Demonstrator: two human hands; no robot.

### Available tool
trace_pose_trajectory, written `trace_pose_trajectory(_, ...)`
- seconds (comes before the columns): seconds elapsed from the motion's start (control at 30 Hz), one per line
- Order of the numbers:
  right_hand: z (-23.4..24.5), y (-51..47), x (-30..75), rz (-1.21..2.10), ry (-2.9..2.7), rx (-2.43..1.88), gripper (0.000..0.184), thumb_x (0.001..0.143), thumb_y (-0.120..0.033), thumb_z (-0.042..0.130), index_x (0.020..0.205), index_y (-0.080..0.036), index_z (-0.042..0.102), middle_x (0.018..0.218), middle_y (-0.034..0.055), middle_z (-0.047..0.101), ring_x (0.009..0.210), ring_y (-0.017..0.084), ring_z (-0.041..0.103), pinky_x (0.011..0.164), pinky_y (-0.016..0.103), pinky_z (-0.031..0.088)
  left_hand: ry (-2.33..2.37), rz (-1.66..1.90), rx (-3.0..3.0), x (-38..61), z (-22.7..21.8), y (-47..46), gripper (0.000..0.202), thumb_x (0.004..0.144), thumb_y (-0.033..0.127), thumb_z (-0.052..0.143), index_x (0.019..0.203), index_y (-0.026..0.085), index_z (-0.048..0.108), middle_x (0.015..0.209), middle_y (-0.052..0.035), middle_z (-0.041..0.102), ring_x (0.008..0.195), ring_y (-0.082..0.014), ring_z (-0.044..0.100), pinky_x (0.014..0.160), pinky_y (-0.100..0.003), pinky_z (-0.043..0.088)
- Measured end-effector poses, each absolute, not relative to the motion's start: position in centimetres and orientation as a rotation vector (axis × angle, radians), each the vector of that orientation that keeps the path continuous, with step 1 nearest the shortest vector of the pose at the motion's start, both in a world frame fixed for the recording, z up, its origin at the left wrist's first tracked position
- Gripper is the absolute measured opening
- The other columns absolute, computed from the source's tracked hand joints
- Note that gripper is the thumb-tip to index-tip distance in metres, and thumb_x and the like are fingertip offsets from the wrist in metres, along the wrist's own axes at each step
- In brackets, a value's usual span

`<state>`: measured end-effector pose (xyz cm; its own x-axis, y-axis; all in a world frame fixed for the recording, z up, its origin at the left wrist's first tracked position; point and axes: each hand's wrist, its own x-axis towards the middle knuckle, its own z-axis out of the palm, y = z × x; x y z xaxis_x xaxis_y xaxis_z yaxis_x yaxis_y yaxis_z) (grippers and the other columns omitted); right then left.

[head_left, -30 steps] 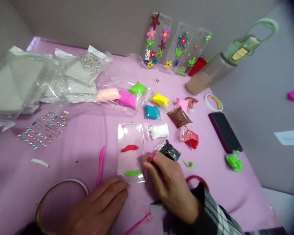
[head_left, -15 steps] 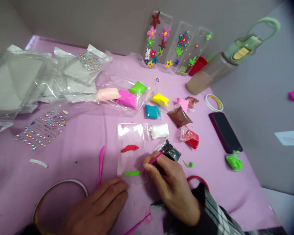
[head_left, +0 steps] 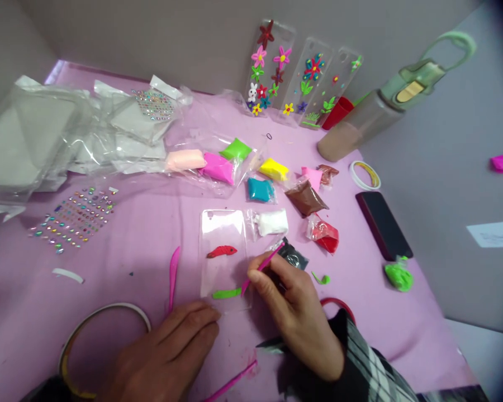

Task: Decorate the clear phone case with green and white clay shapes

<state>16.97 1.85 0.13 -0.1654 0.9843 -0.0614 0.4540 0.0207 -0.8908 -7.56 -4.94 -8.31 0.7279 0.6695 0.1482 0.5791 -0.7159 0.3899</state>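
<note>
My right hand [head_left: 299,315] pinches a slim pink modelling tool [head_left: 269,259]. The tool's lower tip is at the right end of a green clay strip [head_left: 226,293]. That strip lies across the bottom of a clear phone case [head_left: 224,228], flat on the table. Higher on the case is a red fish-like clay piece [head_left: 222,251] with a dark eye and scored lines. My left hand [head_left: 167,352] rests palm down, fingers stretched, fingertips at the case's lower left corner. A pink clay knife [head_left: 174,279] lies beside it, and another pink tool [head_left: 232,381] is near the front edge.
Clay packets surround the case: white [head_left: 272,222], black [head_left: 292,254], red [head_left: 326,237], brown [head_left: 305,198] and teal [head_left: 260,190]. Decorated cases [head_left: 270,70] lean on the back wall near a bottle [head_left: 360,125]. A phone [head_left: 384,225] lies right, tape rolls [head_left: 104,310] and rhinestones [head_left: 73,220] left.
The tool in my right hand has tilted slightly, its upper end shifting up and right. Its tip stays by the green strip's right end. My left hand stays put.
</note>
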Motion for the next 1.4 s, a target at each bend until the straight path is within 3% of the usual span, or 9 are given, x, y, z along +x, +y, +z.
trace_pose_trajectory(0.1, 0.2, 1.8, 17.2, 1.077, -1.662, -1.479, 0.022, 0.102, -0.022, 0.053, 0.08, -0.021, 0.055, 0.068, -0.0053, 0.049, 0.059, 0.012, 0.044, 0.055, 0.024, 0.037, 0.986, 0.398, 2.604, -7.5, -8.3, -5.0, 0.046, 0.099, 0.032, 0.045, 0.144, 0.027, 0.054, 0.139, -0.0006, 0.068, 0.123, -0.0225, 0.067, 0.104, -0.034, 0.058)
trace_pose_trajectory(0.43, -0.8, 1.7, 16.7, 1.031, -1.876, -1.474, 0.021, 0.103, -0.017, 0.05, 0.082, -0.02, 0.055, 0.075, -0.0022, 0.054, 0.065, 0.013, 0.049, 0.063, 0.027, 0.039, 0.973, 0.353, 2.647, -7.8, -8.0, -4.7, 0.05, 0.097, 0.016, 0.041, 0.145, 0.025, 0.053, 0.142, 0.0011, 0.066, 0.125, -0.0213, 0.066, 0.107, -0.034, 0.054)
trace_pose_trajectory(0.63, 0.9, 1.1, 17.7, 1.143, -1.281, -1.41, 0.018, 0.102, -0.031, 0.059, 0.087, -0.021, 0.064, 0.073, -0.0033, 0.057, 0.063, 0.011, 0.048, 0.058, 0.022, 0.04, 1.008, 0.617, 2.502, -6.5, -5.5, -3.3, 0.047, 0.092, 0.007, 0.043, 0.133, 0.024, 0.059, 0.127, 0.0015, 0.075, 0.114, -0.0149, 0.072, 0.106, -0.023, 0.051)
trace_pose_trajectory(0.87, 2.6, 0.0, 19.1, 1.134, -0.828, -1.168, 0.015, 0.098, -0.034, 0.067, 0.09, -0.022, 0.068, 0.077, -0.0032, 0.057, 0.057, 0.006, 0.049, 0.05, 0.017, 0.039, 1.096, 0.655, 2.2, -4.9, -2.4, -1.5, 0.021, 0.099, 0.016, 0.051, 0.103, 0.028, 0.067, 0.111, 0.0017, 0.078, 0.099, -0.0119, 0.075, 0.089, -0.016, 0.06)
trace_pose_trajectory(0.97, 3.3, -1.0, 20.1, 1.124, -0.816, -1.183, 0.015, 0.097, -0.034, 0.069, 0.09, -0.022, 0.068, 0.076, -0.0027, 0.059, 0.056, 0.006, 0.049, 0.051, 0.016, 0.04, 1.131, 0.687, 2.245, -5.0, -1.8, -1.8, 0.018, 0.1, 0.019, 0.053, 0.107, 0.029, 0.065, 0.111, 0.0021, 0.077, 0.1, -0.011, 0.075, 0.089, -0.014, 0.059)
trace_pose_trajectory(1.1, 3.8, -2.5, 22.4, 1.059, -0.828, -1.243, 0.016, 0.098, -0.037, 0.067, 0.091, -0.023, 0.067, 0.067, -0.0035, 0.057, 0.054, 0.007, 0.048, 0.051, 0.016, 0.042, 1.226, 0.758, 2.525, -4.8, -1.6, -3.1, 0.026, 0.098, 0.018, 0.051, 0.119, 0.027, 0.061, 0.114, 0.0005, 0.078, 0.107, -0.0163, 0.074, 0.098, -0.025, 0.059)
trace_pose_trajectory(1.23, 3.6, -3.5, 24.2, 0.994, -0.917, -1.351, 0.019, 0.098, -0.041, 0.065, 0.092, -0.022, 0.066, 0.069, -0.0029, 0.057, 0.055, 0.008, 0.049, 0.05, 0.016, 0.042, 1.226, 0.62, 2.759, -3.6, -2.1, -4.0, 0.034, 0.094, 0.015, 0.049, 0.126, 0.021, 0.059, 0.128, -0.0069, 0.074, 0.116, -0.0249, 0.071, 0.097, -0.037, 0.063)
trace_pose_trajectory(1.4, 3.9, -3.9, 25.2, 0.905, -1.161, -1.48, 0.023, 0.102, -0.041, 0.057, 0.091, -0.023, 0.064, 0.067, -0.0028, 0.057, 0.057, 0.011, 0.051, 0.053, 0.019, 0.045, 1.204, 0.607, 2.787, -2.1, -2.1, -3.1, 0.038, 0.09, 0.005, 0.048, 0.123, 0.02, 0.061, 0.133, -0.007, 0.071, 0.126, -0.0275, 0.066, 0.101, -0.042, 0.061)
